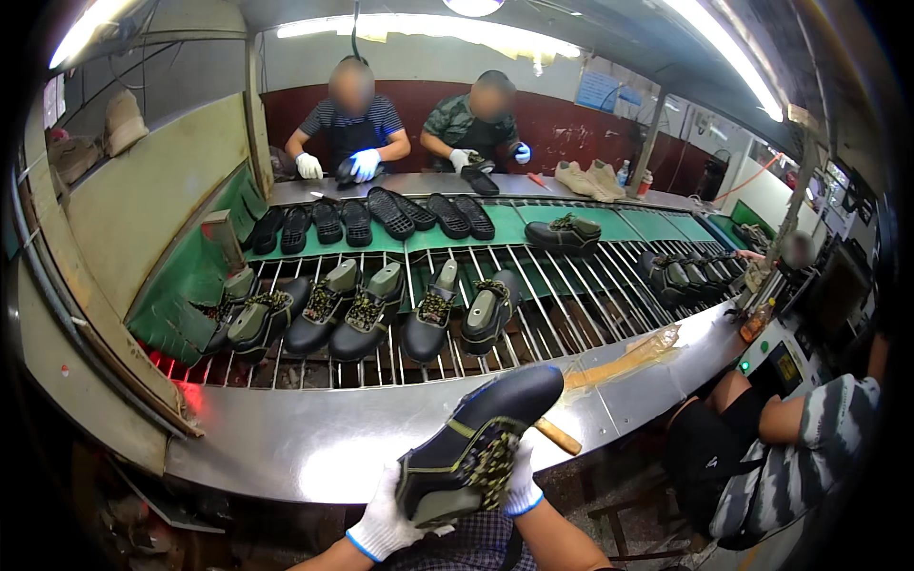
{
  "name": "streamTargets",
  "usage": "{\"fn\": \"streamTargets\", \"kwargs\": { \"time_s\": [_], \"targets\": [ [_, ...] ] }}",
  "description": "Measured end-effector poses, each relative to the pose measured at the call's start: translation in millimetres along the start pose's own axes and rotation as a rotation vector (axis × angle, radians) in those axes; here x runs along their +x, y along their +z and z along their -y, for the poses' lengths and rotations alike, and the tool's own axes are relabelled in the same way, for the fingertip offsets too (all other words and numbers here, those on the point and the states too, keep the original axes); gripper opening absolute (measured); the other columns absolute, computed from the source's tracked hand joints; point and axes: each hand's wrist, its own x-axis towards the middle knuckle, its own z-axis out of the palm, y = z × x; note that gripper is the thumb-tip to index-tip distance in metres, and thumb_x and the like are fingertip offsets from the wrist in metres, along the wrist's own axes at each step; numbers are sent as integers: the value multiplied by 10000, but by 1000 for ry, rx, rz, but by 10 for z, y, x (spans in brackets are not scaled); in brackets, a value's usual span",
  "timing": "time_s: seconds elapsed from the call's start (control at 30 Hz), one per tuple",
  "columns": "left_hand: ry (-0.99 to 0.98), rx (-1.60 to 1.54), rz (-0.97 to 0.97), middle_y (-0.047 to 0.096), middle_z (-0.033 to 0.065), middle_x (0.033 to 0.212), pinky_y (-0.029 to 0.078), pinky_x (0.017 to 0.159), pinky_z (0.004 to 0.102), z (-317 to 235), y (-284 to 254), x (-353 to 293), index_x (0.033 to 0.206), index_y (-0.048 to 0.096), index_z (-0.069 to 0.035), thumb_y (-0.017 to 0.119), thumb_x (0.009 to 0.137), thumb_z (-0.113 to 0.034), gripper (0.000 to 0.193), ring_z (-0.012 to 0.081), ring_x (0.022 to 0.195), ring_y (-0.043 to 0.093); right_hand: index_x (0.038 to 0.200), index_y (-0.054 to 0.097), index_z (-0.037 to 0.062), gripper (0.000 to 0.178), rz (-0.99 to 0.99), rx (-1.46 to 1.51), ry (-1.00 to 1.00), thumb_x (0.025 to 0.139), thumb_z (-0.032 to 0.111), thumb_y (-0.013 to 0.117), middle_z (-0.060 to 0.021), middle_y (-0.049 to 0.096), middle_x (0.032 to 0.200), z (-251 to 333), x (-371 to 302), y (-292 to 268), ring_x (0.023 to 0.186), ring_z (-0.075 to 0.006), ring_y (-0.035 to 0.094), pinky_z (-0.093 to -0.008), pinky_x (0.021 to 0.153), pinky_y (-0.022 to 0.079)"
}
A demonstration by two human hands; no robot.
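Observation:
A black work shoe (519, 400) with yellow-green trim and speckled laces is held up in front of me, toe pointing up and to the right. A grey-green shoe last (447, 506) shows in its opening. My left hand (386, 514), in a white knit glove, is closed around the heel end. My right hand (522, 483), gloved likewise, grips the laced side, with part of its fingers hidden behind the shoe. Just beyond the shoe, a wooden handle (558, 437) lies at the edge of the metal bench (286, 438).
Several similar shoes (367, 314) on lasts stand on the bar rack (571, 295). Black soles (388, 211) line a green belt (514, 225) behind. Two gloved people work across the far ledge. Another person (800, 447) sits at right. A post (105, 362) rises at left.

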Motion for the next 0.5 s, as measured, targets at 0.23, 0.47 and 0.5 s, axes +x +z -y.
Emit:
{"fn": "streamTargets", "kwargs": {
  "time_s": [0.23,0.47,0.5],
  "targets": [
    [-223,732,170,689,230,1346,628,947,367,-26,23,143,1522,538,-8,618,1102,-404,582,271,1139,734,1357,634,55,681,-68,196,54,1027,649,579,-118,728,1197,1033,68,208,1078,-271,697,-431,1011,571],
    [271,550,-306,718,204,1182,618,847,313,-607,-741,171,1361,569,54,689,1047,-92,366,204,988,718,1334,656,50,589,-316,-57,-9,1033,553,600,-114,736,1151,2328,375,-867,1073,-258,693,-415,1006,567],
    [334,579,-342,725,208,1159,620,820,311,-713,-810,174,1348,572,58,685,1046,-81,352,206,962,724,1331,660,49,576,-351,-89,3,1034,539,603,-113,737,1144,2433,496,-1066,1073,-256,692,-412,1005,566]
  ]
}}
